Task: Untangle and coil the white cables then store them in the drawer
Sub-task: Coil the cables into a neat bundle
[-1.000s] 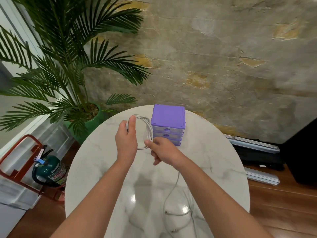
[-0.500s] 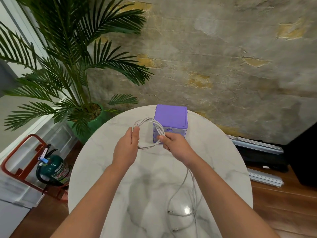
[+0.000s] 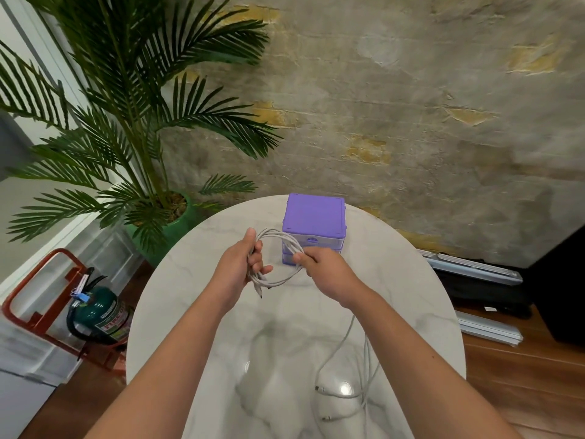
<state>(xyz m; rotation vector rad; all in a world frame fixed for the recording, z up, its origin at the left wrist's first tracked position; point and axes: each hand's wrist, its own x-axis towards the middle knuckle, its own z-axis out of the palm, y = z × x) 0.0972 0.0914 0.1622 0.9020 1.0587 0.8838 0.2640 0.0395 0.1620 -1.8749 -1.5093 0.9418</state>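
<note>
White cable coil [image 3: 278, 258] held before closed purple drawer unit [image 3: 313, 223].

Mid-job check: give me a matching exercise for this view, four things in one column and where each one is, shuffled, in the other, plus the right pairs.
Things:
1. coiled cable
2. loose cables
3. purple drawer unit
4. fire extinguisher

Places:
A. on the floor, left of the table
B. held between both hands above the table
C. at the far side of the table
D. lying on the near part of the table, under the right forearm

Pairs: 1-B, 2-D, 3-C, 4-A. The left hand grips the coil; the right hand pinches its other side.
</note>
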